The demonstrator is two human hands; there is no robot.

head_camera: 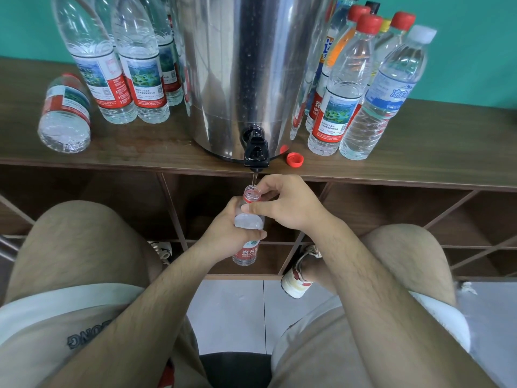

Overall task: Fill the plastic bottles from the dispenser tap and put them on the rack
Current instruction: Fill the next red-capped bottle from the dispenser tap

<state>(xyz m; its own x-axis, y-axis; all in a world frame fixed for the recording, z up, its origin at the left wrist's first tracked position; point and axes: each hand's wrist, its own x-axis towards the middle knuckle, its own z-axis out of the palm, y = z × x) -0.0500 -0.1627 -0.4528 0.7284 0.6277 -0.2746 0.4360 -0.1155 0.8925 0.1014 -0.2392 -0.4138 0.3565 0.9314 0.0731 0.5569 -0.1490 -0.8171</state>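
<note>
A clear plastic bottle [248, 219] with a red label stands upright under the black tap [256, 152] of the steel dispenser [240, 74]. A thin stream of water runs from the tap into the bottle's open mouth. My left hand [229, 231] grips the bottle's body from the left. My right hand [285, 205] holds the bottle's neck from the right, thumb across the shoulder. A loose red cap [295, 159] lies on the shelf top just right of the tap.
Uncapped bottles [123, 65] stand left of the dispenser and one [65, 113] lies on its side. Capped bottles [361, 88] stand on the right. The wooden rack [391, 175] has open compartments below. My knees flank the hands.
</note>
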